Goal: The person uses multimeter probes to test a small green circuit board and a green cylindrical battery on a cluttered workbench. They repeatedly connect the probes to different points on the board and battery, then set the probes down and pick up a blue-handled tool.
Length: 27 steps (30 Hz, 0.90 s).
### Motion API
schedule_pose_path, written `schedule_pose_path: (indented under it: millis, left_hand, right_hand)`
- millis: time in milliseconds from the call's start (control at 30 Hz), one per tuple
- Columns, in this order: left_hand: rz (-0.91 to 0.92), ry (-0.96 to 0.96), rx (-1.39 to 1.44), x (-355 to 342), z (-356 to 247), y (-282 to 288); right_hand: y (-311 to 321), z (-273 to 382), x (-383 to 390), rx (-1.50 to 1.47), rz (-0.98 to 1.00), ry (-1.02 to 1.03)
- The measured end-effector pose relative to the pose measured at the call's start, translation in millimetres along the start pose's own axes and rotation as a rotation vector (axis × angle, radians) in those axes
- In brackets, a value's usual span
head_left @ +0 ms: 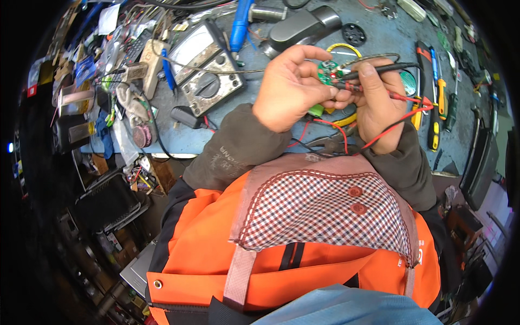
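My left hand [290, 86] pinches a small round green circuit board [325, 73] over the workbench, its fingers closed at the board's edge. A small red light shows on the board. In my right hand [379, 103] are two test probes, a black probe [398, 66] and a red probe [397, 96], held together with their tips at the board. Whether both tips touch it I cannot tell. A thin dark cable runs from the board across to the left. Left of my hands lies an analog multimeter [208, 84] with a large dial knob.
Beyond my hands lie a grey housing [303, 30], a black perforated disc [354, 34] and a blue-handled tool [240, 27]. Several screwdrivers, one a yellow-handled screwdriver [442, 97], lie to the right. Pliers [331, 143] rest near the bench's front edge. Clutter fills the left side.
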<state>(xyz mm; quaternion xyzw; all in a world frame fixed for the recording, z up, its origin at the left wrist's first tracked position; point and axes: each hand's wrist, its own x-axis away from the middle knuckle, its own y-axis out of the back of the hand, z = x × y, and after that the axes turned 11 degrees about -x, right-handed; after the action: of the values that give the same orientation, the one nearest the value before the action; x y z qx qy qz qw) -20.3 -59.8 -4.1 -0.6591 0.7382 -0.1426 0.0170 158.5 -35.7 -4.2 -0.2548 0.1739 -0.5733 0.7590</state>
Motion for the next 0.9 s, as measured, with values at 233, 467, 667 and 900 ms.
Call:
schedule_pose_path:
  millis: [233,467,667,900]
  left_hand:
    - [-0.001,-0.017,-0.008,1.0,0.7,-0.3]
    - [-0.014,-0.009,0.017,-0.3,-0.9,-2.5]
    - [-0.014,-0.017,0.025,-0.3,0.0,-2.3]
    - [-0.01,-0.031,0.023,-0.6,0.4,-1.8]
  right_hand:
    - [-2.6,2.4,-0.9,-0.021,0.017,-0.031]
    - [-0.6,1.0,-1.7,0.012,0.014,-0.004]
    - [-2.2,-0.6,-1.4,0.007,-0.014,0.004]
    - [-0.9,-0.2,-1.9,0.039,0.0,0.008]
